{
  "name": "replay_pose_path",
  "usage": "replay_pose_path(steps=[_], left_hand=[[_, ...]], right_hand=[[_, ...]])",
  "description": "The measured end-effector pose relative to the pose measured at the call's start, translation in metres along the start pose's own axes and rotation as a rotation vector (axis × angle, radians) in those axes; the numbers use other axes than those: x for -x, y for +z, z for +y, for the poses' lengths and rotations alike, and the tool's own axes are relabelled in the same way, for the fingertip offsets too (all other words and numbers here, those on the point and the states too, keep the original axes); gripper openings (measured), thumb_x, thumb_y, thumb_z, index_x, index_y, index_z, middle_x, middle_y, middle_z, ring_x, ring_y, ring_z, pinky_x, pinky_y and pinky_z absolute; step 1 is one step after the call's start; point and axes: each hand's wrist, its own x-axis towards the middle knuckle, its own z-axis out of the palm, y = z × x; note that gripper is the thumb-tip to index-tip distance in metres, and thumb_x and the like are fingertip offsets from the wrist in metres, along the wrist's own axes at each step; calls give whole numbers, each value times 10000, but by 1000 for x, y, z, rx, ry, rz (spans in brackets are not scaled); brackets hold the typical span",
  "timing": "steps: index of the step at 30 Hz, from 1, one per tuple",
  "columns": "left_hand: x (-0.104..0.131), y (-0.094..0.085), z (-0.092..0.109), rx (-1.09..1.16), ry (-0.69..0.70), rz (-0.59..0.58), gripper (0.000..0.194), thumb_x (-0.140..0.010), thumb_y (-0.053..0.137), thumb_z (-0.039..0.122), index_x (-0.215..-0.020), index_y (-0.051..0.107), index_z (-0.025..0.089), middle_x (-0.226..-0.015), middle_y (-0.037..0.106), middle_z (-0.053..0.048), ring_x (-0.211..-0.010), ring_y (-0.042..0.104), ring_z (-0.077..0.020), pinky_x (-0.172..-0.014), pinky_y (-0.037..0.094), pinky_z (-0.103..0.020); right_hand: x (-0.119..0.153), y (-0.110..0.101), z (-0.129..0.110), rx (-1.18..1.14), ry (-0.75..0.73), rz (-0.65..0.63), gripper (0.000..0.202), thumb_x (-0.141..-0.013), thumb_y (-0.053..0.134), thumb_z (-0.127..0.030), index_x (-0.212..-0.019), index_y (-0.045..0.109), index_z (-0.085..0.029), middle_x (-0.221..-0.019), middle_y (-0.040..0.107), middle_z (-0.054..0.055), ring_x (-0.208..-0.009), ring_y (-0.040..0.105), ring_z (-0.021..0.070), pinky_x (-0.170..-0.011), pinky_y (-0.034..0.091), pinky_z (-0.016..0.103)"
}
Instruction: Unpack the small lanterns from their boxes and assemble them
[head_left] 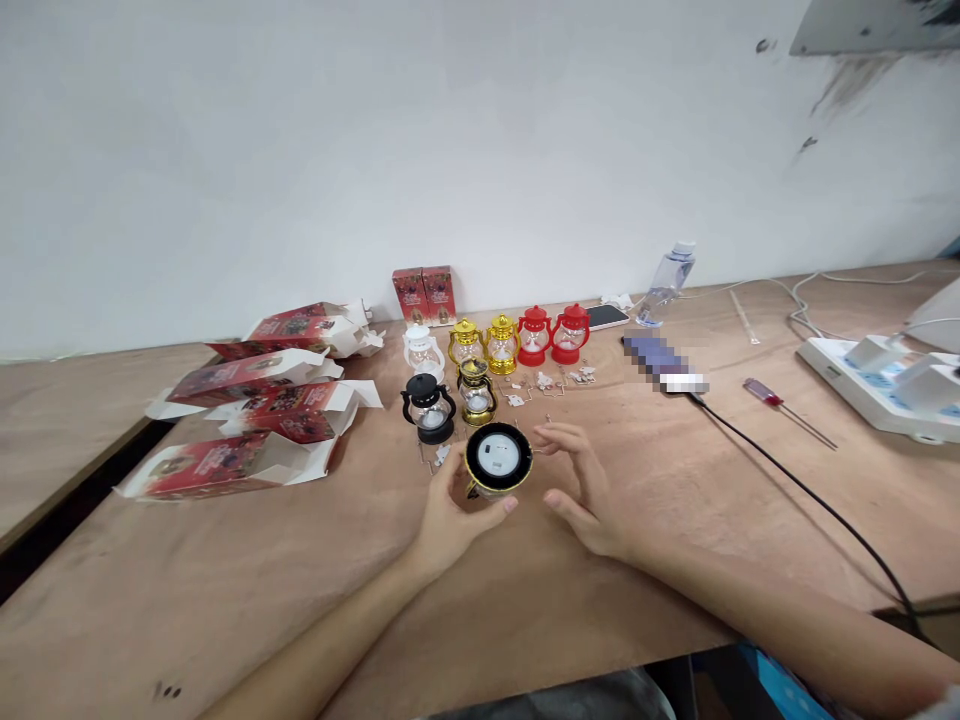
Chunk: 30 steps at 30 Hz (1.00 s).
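Observation:
My left hand [457, 515] is closed around a small toy lantern [498, 455], tipped so its round base faces me. The base has a black ring with a gold edge and a white disc in the middle. Just right of it, my right hand [581, 495] has its fingers apart and holds nothing. Beyond my hands stand a black lantern [430, 410] and a black-and-gold lantern [476, 392]. Behind these are a white lantern [422, 352], two gold lanterns [502, 345] and two red lanterns [534, 337]. Small wire and white pieces [546, 382] lie near them.
Several opened red boxes [259, 405] lie at left; two upright red boxes [424, 295] stand by the wall. To the right are a water bottle [666, 285], a phone [652, 357] with a black cable [795, 475], a screwdriver [780, 405] and a power strip [874, 385].

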Motion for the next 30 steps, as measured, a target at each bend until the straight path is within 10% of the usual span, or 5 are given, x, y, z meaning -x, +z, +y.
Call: replay_pose_path(steps=[4,13,21,30], left_hand=[[0,-1,-4,-132,122,-60,481,-579,728,108,-1032,597,203,-1039,633,-61,-1006,571,-229,-923,414,-340],[-3,-6,-8,-370,284,-35,416,-637,724,183,-1031,596,224,-1033,622,-69,-976,567,-231,-863,413,-334],[-2,-4,-11,-418,116,-49,373,-525,684,102,-847,529,210,-899,627,-23,-839,576,-209,-745,404,-292],[-7,-4,-12,-269,62,-34,407,-558,666,118,-894,452,198,-900,575,-11,-843,547,-172,-764,393,-267]], right_hand=[[2,-3,1,32,-57,186,247,-868,505,-321,-1107,512,-257,-1080,509,100,-1035,508,231,-840,481,416],[-7,-6,-8,74,-20,147,69,-826,582,-190,-850,633,-230,-864,566,50,-818,570,166,-725,505,327],[-6,-3,-3,189,-98,49,140,-894,420,-177,-814,529,-214,-765,585,43,-718,549,158,-648,451,307],[-10,-7,33,241,356,153,167,-881,469,-330,-783,519,-205,-743,591,25,-714,557,162,-637,454,286]])
